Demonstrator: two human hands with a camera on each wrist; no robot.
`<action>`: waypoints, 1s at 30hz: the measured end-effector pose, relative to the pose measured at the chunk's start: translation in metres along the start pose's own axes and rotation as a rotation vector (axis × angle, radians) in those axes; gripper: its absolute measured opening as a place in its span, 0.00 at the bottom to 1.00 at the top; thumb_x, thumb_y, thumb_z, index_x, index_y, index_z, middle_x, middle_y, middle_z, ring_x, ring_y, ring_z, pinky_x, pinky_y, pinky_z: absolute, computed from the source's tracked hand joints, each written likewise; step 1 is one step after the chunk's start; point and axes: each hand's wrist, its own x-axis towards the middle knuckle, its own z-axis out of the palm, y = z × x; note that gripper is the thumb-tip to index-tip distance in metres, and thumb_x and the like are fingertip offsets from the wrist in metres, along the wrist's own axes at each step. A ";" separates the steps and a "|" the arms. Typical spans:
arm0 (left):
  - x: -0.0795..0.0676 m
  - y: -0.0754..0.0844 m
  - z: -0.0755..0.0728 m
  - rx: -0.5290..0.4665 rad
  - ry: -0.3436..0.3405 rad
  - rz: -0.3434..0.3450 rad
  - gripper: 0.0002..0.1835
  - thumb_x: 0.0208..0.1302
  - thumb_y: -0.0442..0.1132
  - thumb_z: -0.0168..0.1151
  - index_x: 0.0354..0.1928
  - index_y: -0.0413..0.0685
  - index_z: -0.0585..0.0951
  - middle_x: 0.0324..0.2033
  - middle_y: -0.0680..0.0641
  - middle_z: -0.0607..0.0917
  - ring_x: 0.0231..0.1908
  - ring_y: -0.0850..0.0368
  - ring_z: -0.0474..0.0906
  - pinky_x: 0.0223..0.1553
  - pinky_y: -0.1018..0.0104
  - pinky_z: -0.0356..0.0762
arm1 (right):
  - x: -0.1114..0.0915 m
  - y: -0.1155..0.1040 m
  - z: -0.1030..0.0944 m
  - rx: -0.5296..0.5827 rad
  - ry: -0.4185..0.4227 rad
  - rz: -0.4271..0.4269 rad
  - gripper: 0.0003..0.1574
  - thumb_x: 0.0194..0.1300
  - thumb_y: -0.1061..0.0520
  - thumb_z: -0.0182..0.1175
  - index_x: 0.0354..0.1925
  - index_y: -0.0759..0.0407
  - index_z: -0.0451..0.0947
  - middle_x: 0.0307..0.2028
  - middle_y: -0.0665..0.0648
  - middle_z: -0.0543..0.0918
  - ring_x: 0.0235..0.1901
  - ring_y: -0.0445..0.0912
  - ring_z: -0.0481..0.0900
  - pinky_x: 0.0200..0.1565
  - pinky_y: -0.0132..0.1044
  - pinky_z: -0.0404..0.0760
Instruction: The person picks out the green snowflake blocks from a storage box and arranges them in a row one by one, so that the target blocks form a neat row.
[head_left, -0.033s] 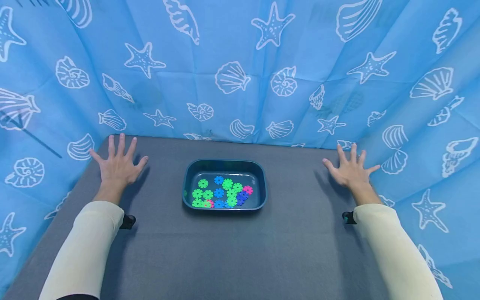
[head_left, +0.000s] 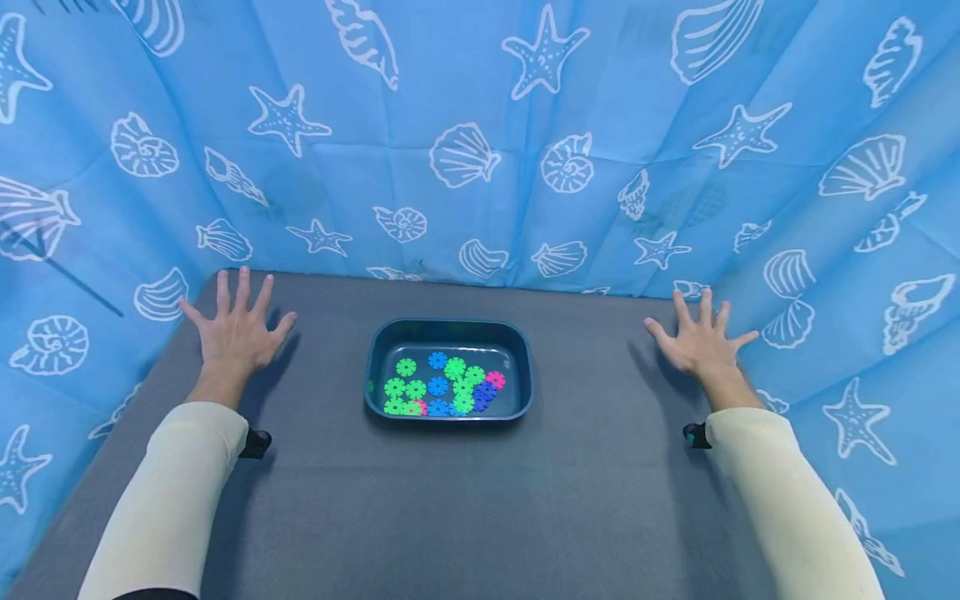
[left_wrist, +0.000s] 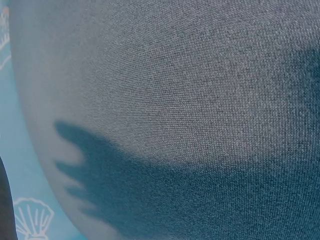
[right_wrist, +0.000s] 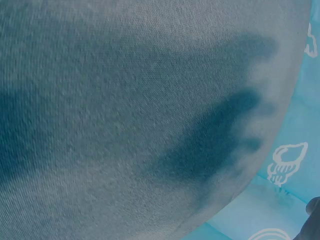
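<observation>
My left hand is held with fingers spread on the left side of the table, holding nothing. On the right side my right hand has its fingers spread too, with nothing in it. Between them, well apart from both, sits a dark blue-grey plastic tray. Inside it lie several flat, notched, snowflake-like plastic discs: green discs, light blue discs, dark blue discs and pink discs. Some overlap along the tray's near side. Both wrist views show hand shadows on the cloth.
A grey cloth covers the table. Blue curtains with white shell and starfish prints hang behind it and along both sides. Small black wrist devices stick out from the left sleeve and the right sleeve.
</observation>
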 end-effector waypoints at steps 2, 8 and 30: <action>0.000 0.001 0.000 0.000 0.000 0.005 0.44 0.73 0.67 0.38 0.80 0.50 0.44 0.77 0.37 0.32 0.74 0.36 0.18 0.56 0.20 0.14 | -0.002 -0.001 0.000 0.000 0.002 0.001 0.59 0.67 0.19 0.33 0.80 0.50 0.31 0.74 0.74 0.24 0.70 0.75 0.18 0.49 0.86 0.21; 0.000 0.001 -0.002 0.005 0.004 0.016 0.44 0.73 0.67 0.37 0.80 0.50 0.44 0.77 0.36 0.34 0.74 0.35 0.19 0.56 0.20 0.15 | -0.006 -0.001 -0.005 -0.002 0.007 -0.010 0.59 0.67 0.19 0.32 0.80 0.50 0.30 0.74 0.74 0.23 0.69 0.75 0.17 0.48 0.85 0.20; -0.012 0.000 -0.011 -0.007 0.029 0.137 0.44 0.73 0.68 0.38 0.80 0.53 0.43 0.78 0.40 0.35 0.75 0.36 0.24 0.59 0.20 0.17 | -0.011 -0.015 -0.037 -0.007 0.042 -0.134 0.55 0.69 0.22 0.36 0.80 0.47 0.34 0.76 0.69 0.26 0.72 0.73 0.24 0.51 0.84 0.20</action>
